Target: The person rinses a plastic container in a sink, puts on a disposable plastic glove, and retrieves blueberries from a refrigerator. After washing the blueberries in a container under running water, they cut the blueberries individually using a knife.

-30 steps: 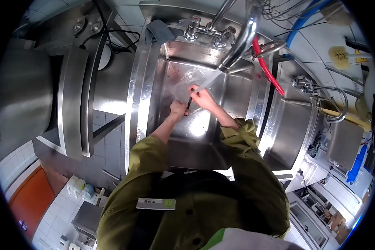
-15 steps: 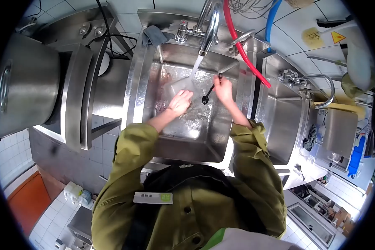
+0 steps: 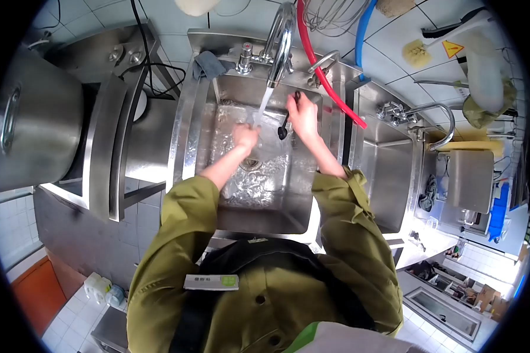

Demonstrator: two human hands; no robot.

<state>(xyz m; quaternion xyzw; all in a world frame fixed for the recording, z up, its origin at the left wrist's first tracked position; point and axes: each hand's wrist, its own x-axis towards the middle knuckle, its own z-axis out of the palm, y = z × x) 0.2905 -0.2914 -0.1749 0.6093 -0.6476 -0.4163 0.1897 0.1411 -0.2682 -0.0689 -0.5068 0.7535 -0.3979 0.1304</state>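
My right hand [image 3: 303, 119] is closed around the handle of a small black spoon [image 3: 282, 133], whose bowl points down over the sink. My left hand [image 3: 245, 136] grips the near left side of a clear plastic container [image 3: 270, 143]; its outline is hard to make out against the wet metal. Water from the curved faucet [image 3: 273, 75] runs down beside the left fingers, into or onto the container. Both hands are inside the steel sink [image 3: 265, 220], above its drain [image 3: 251, 164].
A grey cloth [image 3: 209, 65] lies on the sink's back left corner. A red hose [image 3: 324, 79] hangs at the back right, with a blue hose [image 3: 362, 44] behind it. Right of it is a second sink [image 3: 380, 170]; a large steel pot [image 3: 32, 117] stands far left.
The container has shifted right and down, clear of the left hand's far side, under the stream. My left hand has turned more upright. The spoon stays in my right hand, nearer the container.
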